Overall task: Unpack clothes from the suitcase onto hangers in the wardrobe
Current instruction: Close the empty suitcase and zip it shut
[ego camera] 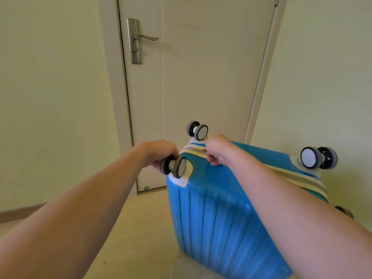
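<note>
Three double wheels show on the upturned end of the blue hard-shell suitcase (217,214); a fourth corner is hidden behind the right forearm, where only a dark, blurred shape peeks out. The suitcase stands wheels-up on the pale wooden floor (141,228), in front of a closed cream door (201,77) with a brushed-metal lever handle (141,40). Its lower part is cut off by the frame edge. The shell is glossy plastic with vertical ribs, and a beige fabric zipper band (298,180) runs across the top. The left hand (161,156) has its grip closed at the near-left wheel (175,167), though the fingers are hidden behind it. The right hand (217,151) is pinched shut on the zipper band; whether it holds the pull is too small to tell. The wheels have grey rims and flat white faces.
</note>
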`<state>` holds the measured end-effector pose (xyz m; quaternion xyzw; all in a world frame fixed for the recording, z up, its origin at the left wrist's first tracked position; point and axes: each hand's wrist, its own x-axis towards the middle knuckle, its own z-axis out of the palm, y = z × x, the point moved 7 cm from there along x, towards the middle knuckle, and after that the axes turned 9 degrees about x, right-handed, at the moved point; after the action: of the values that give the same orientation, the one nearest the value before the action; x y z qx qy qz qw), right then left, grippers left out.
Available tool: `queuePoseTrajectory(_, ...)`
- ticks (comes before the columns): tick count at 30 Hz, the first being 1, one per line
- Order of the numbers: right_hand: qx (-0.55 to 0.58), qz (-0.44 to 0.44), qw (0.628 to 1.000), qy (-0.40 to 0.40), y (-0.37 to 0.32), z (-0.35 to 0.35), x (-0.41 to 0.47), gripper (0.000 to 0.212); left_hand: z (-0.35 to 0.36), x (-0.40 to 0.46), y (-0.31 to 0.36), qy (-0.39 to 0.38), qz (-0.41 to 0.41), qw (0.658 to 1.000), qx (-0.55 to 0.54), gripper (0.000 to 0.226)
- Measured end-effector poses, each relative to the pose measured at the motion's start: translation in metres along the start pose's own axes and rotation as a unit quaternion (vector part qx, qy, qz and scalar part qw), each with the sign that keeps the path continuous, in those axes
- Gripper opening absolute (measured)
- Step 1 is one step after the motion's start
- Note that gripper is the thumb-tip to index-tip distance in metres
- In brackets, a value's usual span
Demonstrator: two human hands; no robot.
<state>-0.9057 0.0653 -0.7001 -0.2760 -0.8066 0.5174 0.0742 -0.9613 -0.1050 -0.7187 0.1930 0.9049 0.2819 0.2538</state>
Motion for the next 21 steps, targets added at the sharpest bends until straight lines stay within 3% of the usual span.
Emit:
queuePoseTrajectory(3, -0.019, -0.004, 1.000, -0.015, -0.013, 0.027, -0.003, 0.021, 0.001, 0.000, -0.023, -0.014, 0.030, 0.995, -0.097, 0.034)
queuePoseTrajectory(8, -0.058, 0.000, 0.998, -0.024, -0.025, 0.055, -0.002, 0.039, -0.001, 0.015, -0.067, 0.015, 0.049, 0.965, -0.259, 0.036)
queuePoseTrajectory(12, -0.134, 0.001, 0.991, -0.016, -0.028, 0.064, 0.002, 0.037, 0.024, 0.037, -0.084, 0.030, 0.046, 0.978, -0.203, 0.024)
queuePoseTrajectory(15, -0.184, -0.017, 0.983, -0.005, -0.032, 0.071, 0.005, 0.023, 0.055, 0.057, -0.082, 0.009, 0.052, 0.969, -0.241, 0.019)
queuePoseTrajectory(21, -0.342, -0.018, 0.940, 0.010, -0.046, 0.083, 0.011, 0.018, 0.076, 0.087, -0.072, 0.007, 0.121, 0.932, -0.341, 0.033)
